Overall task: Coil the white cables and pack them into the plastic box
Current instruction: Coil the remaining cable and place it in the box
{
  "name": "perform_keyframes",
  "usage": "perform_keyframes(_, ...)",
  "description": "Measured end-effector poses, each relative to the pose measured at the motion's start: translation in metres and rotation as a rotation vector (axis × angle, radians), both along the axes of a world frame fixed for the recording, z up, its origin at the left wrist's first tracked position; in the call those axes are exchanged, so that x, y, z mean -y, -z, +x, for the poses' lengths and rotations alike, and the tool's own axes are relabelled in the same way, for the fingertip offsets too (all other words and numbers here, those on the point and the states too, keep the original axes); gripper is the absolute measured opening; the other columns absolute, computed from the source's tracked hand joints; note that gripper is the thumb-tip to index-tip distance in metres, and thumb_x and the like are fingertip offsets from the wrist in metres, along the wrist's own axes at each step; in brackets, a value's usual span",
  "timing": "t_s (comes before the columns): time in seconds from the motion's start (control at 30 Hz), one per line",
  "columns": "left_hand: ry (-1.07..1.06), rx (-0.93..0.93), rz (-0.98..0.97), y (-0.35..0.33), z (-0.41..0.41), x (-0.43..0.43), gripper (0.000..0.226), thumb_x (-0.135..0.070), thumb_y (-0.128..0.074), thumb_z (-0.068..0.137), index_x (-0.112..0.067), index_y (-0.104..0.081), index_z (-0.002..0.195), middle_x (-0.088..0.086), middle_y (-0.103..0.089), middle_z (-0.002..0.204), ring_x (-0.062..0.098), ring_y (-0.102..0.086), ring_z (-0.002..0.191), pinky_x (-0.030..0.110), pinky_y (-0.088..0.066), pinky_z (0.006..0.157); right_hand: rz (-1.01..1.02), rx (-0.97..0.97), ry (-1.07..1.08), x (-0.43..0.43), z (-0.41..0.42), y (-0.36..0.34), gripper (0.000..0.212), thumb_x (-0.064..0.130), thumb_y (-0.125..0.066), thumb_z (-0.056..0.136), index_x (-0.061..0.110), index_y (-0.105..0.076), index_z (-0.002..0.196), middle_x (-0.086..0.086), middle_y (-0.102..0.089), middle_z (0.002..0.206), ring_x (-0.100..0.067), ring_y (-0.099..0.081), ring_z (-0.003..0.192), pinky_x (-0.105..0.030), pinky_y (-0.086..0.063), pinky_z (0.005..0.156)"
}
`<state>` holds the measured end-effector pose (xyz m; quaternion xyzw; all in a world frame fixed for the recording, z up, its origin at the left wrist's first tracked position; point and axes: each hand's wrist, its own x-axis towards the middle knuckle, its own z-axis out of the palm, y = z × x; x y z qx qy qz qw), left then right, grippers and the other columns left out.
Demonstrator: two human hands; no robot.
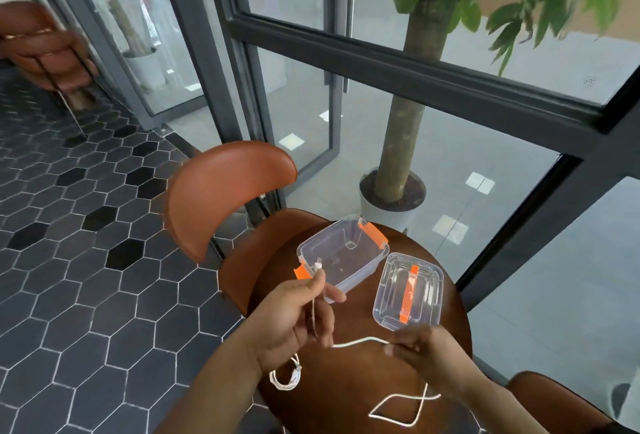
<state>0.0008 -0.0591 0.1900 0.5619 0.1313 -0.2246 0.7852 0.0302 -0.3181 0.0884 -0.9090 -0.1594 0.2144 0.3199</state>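
The box (363,271) and lid (391,295) were clear, glossy plastic. The table (346,381) was polished dark wood. The chair (228,191) was smooth and leather-like. The cable (360,342) had matt white sheathing.

café or lobby seating | round table (346,381) | leather chair (225,198) | hexagon floor tiles (86,278) | glass doors (294,104)

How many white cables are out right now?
2. The held cable runs from the left hand to the right hand, its tail apparently looping on the table nearby. The bunched cable lies at the table's left edge. Arms may hide joins.
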Motion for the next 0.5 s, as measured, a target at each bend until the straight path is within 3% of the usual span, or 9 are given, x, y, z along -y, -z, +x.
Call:
perform_keyframes(0.13, 0.221, 0.09, 0.08, -0.013, -0.005, -0.005, 0.051, -0.041, -0.04, 0.101, -0.005, -0.074, 0.088, 0.013, -0.062, 0.052, 0.017, -0.047, 0.032, 0.022, -0.038, 0.039, -0.047, -0.162, -0.119, -0.02, 0.022, -0.038, 0.045, 0.058, -0.061, 0.09, 0.017, -0.074, 0.08, 0.005, -0.063, 0.063, -0.001, -0.058, 0.051, -0.011, -0.041, 0.056)
perform_keyframes(0.2, 0.347, 0.081, 0.196, -0.016, -0.005, -0.006, 0.05, -0.043, -0.039, 0.103, -0.008, -0.075, 0.096, 0.015, -0.07, 0.063, 0.018, -0.055, 0.038, 0.024, -0.04, 0.041, -0.031, -0.115, -0.099, -0.032, 0.034, -0.068, 0.038, 0.049, -0.06, 0.096, 0.022, -0.067, 0.07, 0.012, -0.061, 0.057, 0.004, -0.055, 0.047, -0.012, -0.038, 0.052)
perform_keyframes(0.33, 0.347, 0.031, 0.223, -0.021, -0.005, -0.003, 0.049, -0.043, -0.044, 0.102, -0.001, -0.066, 0.112, 0.025, -0.076, 0.091, 0.029, -0.072, 0.066, 0.028, -0.049, 0.055, 0.338, -0.149, 0.109, -0.053, 0.042, -0.13, 0.039, 0.03, -0.068, 0.095, 0.008, -0.065, 0.063, 0.009, -0.044, 0.042, -0.008, -0.04, 0.039, -0.023, -0.034, 0.046)
perform_keyframes(0.5, 0.139, 0.074, 0.187, -0.02, -0.006, 0.004, 0.048, -0.042, -0.049, 0.099, -0.001, -0.066, 0.117, 0.021, -0.076, 0.103, 0.035, -0.074, 0.095, 0.041, -0.059, 0.083, 0.397, -0.104, 0.14, -0.075, 0.011, -0.16, 0.035, 0.027, -0.06, 0.1, 0.011, -0.065, 0.069, 0.007, -0.05, 0.046, -0.013, -0.045, 0.044, -0.036, -0.043, 0.051)
